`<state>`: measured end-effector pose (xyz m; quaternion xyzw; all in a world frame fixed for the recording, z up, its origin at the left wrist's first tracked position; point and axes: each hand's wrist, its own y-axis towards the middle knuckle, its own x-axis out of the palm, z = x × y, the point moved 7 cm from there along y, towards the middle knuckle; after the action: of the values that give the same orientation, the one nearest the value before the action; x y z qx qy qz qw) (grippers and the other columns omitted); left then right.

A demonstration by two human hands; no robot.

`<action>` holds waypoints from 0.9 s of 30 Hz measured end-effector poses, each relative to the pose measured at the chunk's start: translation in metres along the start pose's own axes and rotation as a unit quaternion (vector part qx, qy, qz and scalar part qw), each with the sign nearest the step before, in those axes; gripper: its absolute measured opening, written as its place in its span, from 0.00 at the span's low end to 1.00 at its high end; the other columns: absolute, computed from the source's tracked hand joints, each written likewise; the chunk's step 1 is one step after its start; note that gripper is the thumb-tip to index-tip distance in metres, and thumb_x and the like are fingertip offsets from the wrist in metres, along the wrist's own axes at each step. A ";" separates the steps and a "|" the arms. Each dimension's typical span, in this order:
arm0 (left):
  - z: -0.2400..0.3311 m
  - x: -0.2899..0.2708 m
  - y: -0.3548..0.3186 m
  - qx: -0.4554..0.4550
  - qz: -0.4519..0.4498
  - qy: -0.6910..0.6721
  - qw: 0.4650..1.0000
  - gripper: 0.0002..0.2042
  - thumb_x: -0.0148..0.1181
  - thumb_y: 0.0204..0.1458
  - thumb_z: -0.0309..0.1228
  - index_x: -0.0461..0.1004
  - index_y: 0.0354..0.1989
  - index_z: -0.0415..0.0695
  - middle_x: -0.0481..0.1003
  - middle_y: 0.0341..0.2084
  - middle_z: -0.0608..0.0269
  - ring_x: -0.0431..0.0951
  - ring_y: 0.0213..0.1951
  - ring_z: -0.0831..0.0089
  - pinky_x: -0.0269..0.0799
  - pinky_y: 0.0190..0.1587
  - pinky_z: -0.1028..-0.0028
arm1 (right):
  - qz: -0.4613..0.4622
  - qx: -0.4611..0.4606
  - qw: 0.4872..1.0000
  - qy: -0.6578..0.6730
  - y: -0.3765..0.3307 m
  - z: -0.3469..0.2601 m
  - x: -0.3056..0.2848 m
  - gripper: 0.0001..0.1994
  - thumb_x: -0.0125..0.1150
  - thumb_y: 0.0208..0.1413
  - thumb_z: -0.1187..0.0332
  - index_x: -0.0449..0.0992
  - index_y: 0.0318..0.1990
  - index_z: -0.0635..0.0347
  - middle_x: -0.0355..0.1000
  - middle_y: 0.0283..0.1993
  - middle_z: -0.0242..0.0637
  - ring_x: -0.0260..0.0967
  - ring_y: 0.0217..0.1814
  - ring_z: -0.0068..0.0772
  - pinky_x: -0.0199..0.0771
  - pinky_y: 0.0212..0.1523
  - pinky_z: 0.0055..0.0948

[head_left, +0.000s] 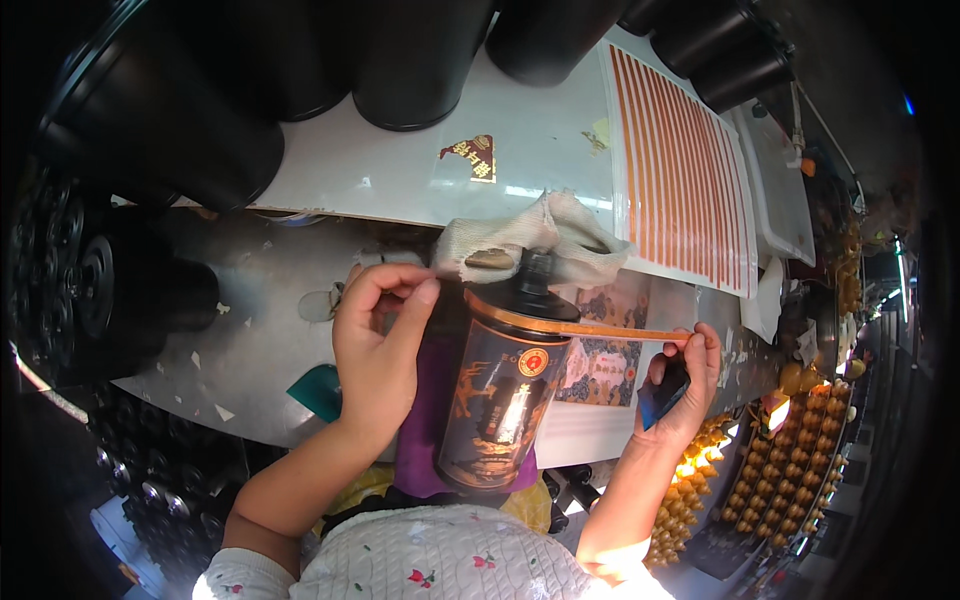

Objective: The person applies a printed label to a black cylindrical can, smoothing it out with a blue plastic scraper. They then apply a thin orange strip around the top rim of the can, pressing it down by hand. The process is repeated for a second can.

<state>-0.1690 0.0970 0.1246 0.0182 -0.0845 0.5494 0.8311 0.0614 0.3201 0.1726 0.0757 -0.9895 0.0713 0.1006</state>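
One black bottle (508, 388) leans mid-frame, its dark label (482, 405) bearing gold figures and a round orange seal (532, 361). An orange strip (625, 332) crosses its shoulder and runs right to the right hand (690, 385), which pinches the end. The left hand (382, 325), left of centre, has thumb and forefinger close together; whether they grip anything, I cannot tell.

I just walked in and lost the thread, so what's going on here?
A person's right hand holds one end of a thin, flat copper-orange strip that runs along the shoulder of a black, narrow-necked cylindrical bottle. A flat dark blue piece sits in that palm. The left hand is raised left of the bottle; whether it grips anything is unclear. A white sheet with copper-orange stripes lies beyond, to the right.
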 end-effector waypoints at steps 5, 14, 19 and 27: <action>0.024 -0.004 -0.043 0.171 -0.019 0.074 0.982 0.12 0.59 0.58 0.30 0.76 0.47 0.36 0.78 0.44 0.56 0.74 0.45 0.66 0.61 0.55 0.64 | -0.008 -0.002 1.000 0.007 0.002 0.001 -0.001 0.10 0.67 0.59 0.68 0.73 0.45 0.53 0.75 0.30 0.29 0.68 0.29 0.15 0.62 0.25 0.12; 0.026 0.007 -0.055 0.241 -0.148 0.120 0.952 0.30 0.66 0.50 0.35 0.65 0.59 0.33 0.69 0.57 0.49 0.62 0.60 0.48 0.53 0.64 0.54 | -0.010 -0.003 1.000 0.010 0.003 0.002 -0.002 0.10 0.68 0.58 0.68 0.73 0.44 0.53 0.75 0.30 0.29 0.68 0.29 0.15 0.63 0.25 0.12; 0.019 0.015 -0.060 0.196 -0.165 0.099 0.962 0.38 0.70 0.46 0.29 0.55 0.63 0.30 0.61 0.57 0.46 0.62 0.57 0.55 0.55 0.63 0.60 | -0.004 -0.002 1.000 0.011 0.002 0.001 -0.002 0.11 0.68 0.58 0.67 0.73 0.45 0.54 0.75 0.30 0.30 0.67 0.29 0.15 0.62 0.24 0.12; 0.020 0.019 -0.059 0.177 -0.184 0.091 0.963 0.41 0.70 0.46 0.29 0.50 0.65 0.30 0.58 0.58 0.46 0.62 0.57 0.60 0.57 0.62 0.63 | -0.031 -0.009 0.999 0.039 0.003 0.000 -0.008 0.08 0.60 0.64 0.69 0.72 0.48 0.57 0.74 0.36 0.34 0.69 0.33 0.19 0.64 0.21 0.16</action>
<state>-0.1105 0.0882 0.1510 0.1301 0.0949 0.3925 0.9056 0.0688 0.3245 0.1700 0.1027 -0.9827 0.0616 0.1416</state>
